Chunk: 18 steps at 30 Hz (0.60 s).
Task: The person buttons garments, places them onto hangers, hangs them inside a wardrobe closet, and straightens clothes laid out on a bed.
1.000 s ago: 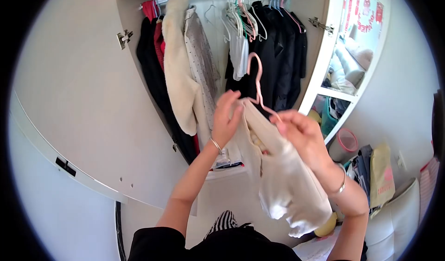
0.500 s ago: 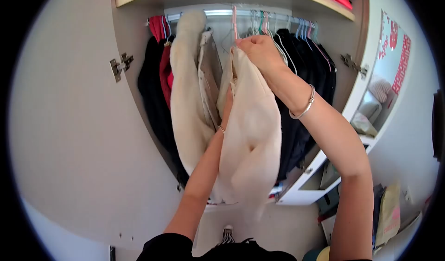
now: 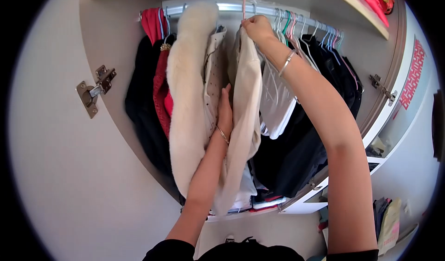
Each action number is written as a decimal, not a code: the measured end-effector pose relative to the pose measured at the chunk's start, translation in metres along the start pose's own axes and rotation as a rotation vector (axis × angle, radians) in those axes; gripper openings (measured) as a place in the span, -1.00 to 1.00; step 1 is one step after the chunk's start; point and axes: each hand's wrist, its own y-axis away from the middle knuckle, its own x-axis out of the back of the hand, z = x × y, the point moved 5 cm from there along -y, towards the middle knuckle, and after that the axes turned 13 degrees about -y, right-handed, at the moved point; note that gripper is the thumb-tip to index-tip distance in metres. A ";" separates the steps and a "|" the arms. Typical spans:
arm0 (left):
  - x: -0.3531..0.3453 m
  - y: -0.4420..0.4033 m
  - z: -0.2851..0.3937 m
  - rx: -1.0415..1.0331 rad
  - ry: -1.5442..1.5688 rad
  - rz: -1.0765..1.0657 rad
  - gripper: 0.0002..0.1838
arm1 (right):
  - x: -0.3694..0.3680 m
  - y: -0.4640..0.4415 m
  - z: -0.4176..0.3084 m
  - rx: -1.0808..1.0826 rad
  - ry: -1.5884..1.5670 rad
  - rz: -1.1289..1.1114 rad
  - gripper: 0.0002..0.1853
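Place: home, likely a bedroom or dressing area.
Wardrobe rail [image 3: 227,7]: everyday coats, clothes on hangers.
Door decoration [image 3: 412,75]: red paper cut-out.

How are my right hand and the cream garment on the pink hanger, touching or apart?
Touching. The head view shows your right hand gripping the cream garment at its top, below the pink hook.

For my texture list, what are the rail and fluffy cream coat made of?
The clothes rail looks like polished metal: it's silvery and glints. The fluffy cream coat seems matte fur, real or fake: its pile looks thick and fuzzy.
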 end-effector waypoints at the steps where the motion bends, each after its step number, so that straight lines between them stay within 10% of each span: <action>1: 0.004 -0.001 -0.006 0.023 0.066 -0.016 -0.27 | -0.004 0.004 0.005 0.017 0.160 0.022 -0.65; 9: 0.015 0.009 -0.030 0.192 -0.075 -0.074 -0.27 | -0.024 0.036 0.015 -0.135 0.302 -0.251 -0.64; 11: 0.018 0.011 -0.037 0.272 -0.084 -0.062 -0.29 | -0.025 0.063 -0.018 0.307 0.437 -0.374 -0.71; 14: 0.012 0.025 -0.036 0.242 -0.042 -0.050 -0.39 | 0.002 0.124 -0.041 0.290 0.472 -0.356 -0.62; 15: 0.008 0.028 -0.050 0.206 0.030 -0.130 -0.43 | 0.025 0.193 -0.038 0.697 0.148 -0.197 -0.63; 18: 0.005 0.043 -0.049 -0.156 -0.206 -0.242 -0.49 | 0.057 0.309 0.008 0.642 -0.073 -0.317 -0.77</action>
